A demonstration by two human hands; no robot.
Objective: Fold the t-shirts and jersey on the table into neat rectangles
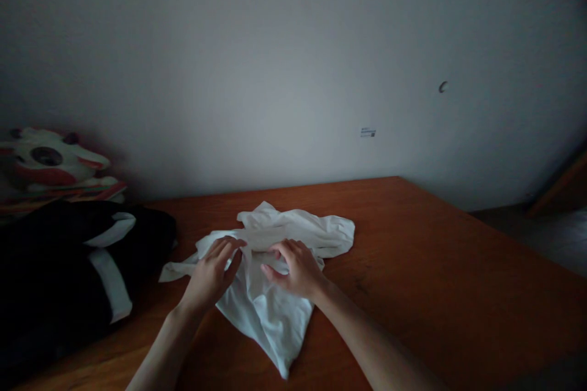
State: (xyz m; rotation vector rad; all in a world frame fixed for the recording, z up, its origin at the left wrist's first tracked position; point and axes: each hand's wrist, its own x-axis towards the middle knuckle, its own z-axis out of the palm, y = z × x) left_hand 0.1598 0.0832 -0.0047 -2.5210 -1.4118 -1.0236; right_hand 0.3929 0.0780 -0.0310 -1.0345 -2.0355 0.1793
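Note:
A crumpled white garment [284, 317] is spread on the wooden table, with sleeve-like parts reaching out to the left and right and a pointed end toward me. My left hand [213, 269] is over its left side, fingers curved and thumb apart, close to a raised fold. Facing it, my right hand [296, 269] hovers at the garment's middle, thumb and fingers spread, with no cloth between them. Whether the left fingertips touch the fabric is hard to see.
On the left lies a black bundle [151, 232] of fabric with white bands. Behind it a cow-like plush toy [59, 159] rests on a stack of flat items. The brown table [413, 275] meets a pale wall [257, 73] bearing a small label [367, 132].

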